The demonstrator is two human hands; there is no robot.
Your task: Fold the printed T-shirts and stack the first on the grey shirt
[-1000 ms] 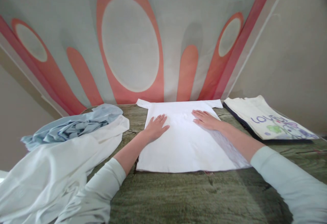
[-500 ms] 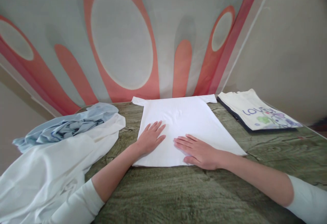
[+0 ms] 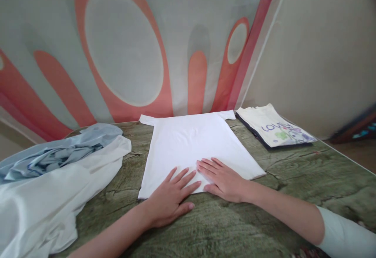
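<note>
A white T-shirt (image 3: 188,144) lies spread flat on the wooden table, its short sleeves at the far edge and its hem towards me. My left hand (image 3: 172,195) rests with fingers spread over the near hem, the palm partly past it on the wood. Beside it my right hand (image 3: 221,179) lies flat on the shirt near the hem, fingers stretched out. Neither hand grips anything. The fingertips of both hands are close together.
At left lies a crumpled heap of a white garment (image 3: 96,171) and a light blue garment (image 3: 100,132). A folded cream cloth with "LOVELY"-like lettering (image 3: 273,126) sits on a dark folded piece at right. The patterned wall (image 3: 179,81) stands behind the table (image 3: 293,187).
My left hand has slid down the shirt to the hem, nearer my right hand. My right hand has barely moved on the cloth. The whole view has turned slightly right.
</note>
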